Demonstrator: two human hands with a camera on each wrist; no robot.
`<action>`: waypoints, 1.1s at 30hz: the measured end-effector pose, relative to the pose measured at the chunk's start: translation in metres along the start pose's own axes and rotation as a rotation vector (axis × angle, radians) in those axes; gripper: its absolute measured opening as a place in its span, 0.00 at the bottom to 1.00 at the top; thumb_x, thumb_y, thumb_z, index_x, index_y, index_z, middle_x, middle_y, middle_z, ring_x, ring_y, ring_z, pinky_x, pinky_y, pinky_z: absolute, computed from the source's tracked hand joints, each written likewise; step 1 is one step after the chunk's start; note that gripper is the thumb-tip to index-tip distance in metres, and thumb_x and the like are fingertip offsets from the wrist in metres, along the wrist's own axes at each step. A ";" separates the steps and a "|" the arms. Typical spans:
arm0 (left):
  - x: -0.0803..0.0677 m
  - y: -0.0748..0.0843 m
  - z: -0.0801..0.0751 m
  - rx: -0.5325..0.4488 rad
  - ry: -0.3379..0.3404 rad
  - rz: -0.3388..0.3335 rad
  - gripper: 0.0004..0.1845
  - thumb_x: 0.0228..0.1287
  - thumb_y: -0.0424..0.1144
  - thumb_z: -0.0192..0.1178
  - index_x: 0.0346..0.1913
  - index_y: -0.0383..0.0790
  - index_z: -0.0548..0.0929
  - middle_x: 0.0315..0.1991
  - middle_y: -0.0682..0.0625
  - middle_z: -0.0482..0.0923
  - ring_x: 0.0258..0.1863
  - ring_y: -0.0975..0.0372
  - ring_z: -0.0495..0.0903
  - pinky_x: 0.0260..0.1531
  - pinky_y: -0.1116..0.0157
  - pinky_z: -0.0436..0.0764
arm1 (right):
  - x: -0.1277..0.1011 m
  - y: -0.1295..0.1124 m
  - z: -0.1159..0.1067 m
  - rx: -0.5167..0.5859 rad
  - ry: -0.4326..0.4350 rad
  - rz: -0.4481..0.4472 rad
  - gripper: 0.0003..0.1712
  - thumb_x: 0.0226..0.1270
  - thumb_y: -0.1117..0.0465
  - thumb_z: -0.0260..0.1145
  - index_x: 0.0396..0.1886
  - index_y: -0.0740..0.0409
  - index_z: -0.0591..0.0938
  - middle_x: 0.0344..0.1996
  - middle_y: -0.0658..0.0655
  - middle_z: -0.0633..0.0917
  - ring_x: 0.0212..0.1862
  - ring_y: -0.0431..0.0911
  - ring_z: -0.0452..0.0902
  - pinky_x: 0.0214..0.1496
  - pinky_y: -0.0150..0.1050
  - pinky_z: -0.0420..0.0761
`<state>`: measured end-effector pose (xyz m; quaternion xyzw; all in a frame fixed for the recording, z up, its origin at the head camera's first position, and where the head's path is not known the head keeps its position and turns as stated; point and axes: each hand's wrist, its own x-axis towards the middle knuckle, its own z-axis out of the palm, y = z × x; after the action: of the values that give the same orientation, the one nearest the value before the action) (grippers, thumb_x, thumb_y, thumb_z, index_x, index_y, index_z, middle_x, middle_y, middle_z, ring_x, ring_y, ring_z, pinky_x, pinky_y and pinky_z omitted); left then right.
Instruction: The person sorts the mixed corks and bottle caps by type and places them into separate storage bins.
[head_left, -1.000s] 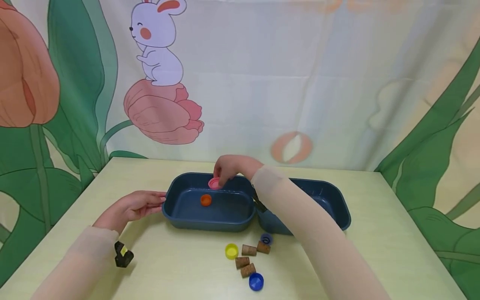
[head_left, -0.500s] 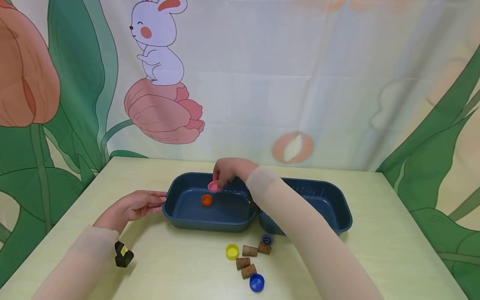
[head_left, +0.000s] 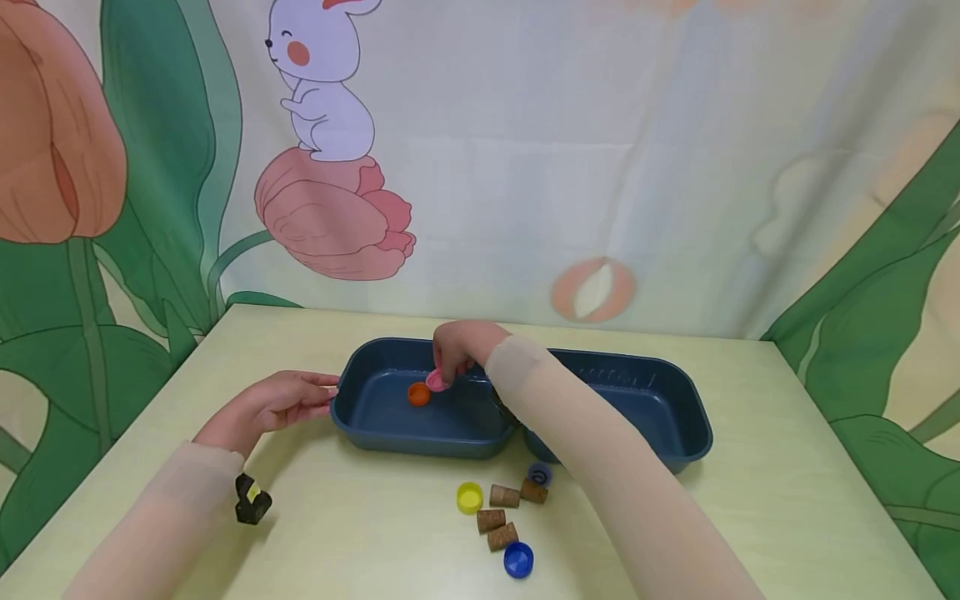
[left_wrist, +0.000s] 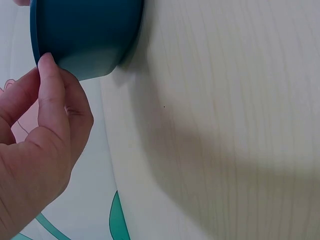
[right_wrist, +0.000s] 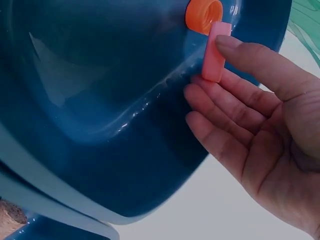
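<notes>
My right hand (head_left: pixel 450 373) reaches into the left blue tray (head_left: pixel 390 437) and pinches a pink cap (head_left: pixel 437 381) just above the tray floor. An orange cap (head_left: pixel 418 393) lies on that floor right beside it. In the right wrist view the pink cap (right_wrist: pixel 216 52) sits edge-on between the thumb and fingers of the right hand (right_wrist: pixel 210 70), with the orange cap (right_wrist: pixel 204 15) behind it. My left hand (head_left: pixel 311 396) rests on the table, its fingers straight and touching the tray's left end. In the left wrist view a fingertip of the left hand (left_wrist: pixel 42 75) meets the tray wall (left_wrist: pixel 85 35).
A second blue tray (head_left: pixel 660 417) stands to the right, partly behind my right forearm. In front of the trays lie a yellow cap (head_left: pixel 469 497), several corks (head_left: pixel 504 496), a blue cap (head_left: pixel 518 559) and a dark blue cap (head_left: pixel 538 475). A printed curtain hangs behind the table.
My right hand has lowered the pink cap from the tray's far rim down into the tray, next to the orange cap. The left hand has stayed at the tray's end.
</notes>
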<state>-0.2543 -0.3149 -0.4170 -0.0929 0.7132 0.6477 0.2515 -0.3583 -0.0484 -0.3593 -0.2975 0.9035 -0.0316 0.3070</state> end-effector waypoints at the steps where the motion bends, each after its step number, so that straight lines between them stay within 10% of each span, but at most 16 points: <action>1: 0.000 0.000 0.000 0.000 -0.001 0.001 0.31 0.79 0.30 0.48 0.78 0.22 0.53 0.34 0.60 0.87 0.33 0.72 0.87 0.42 0.75 0.87 | 0.001 0.000 0.000 -0.004 -0.004 0.004 0.08 0.68 0.58 0.71 0.41 0.57 0.87 0.29 0.50 0.79 0.34 0.44 0.72 0.41 0.35 0.79; 33: 0.000 0.001 0.001 0.020 0.008 0.003 0.31 0.79 0.30 0.50 0.77 0.22 0.54 0.33 0.59 0.87 0.33 0.72 0.87 0.41 0.75 0.87 | 0.015 -0.020 0.004 -0.186 -0.090 0.116 0.04 0.68 0.59 0.70 0.39 0.53 0.83 0.49 0.57 0.84 0.36 0.43 0.70 0.36 0.34 0.73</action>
<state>-0.2549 -0.3141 -0.4160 -0.0921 0.7207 0.6406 0.2485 -0.3549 -0.0729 -0.3656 -0.2731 0.9035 0.0834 0.3197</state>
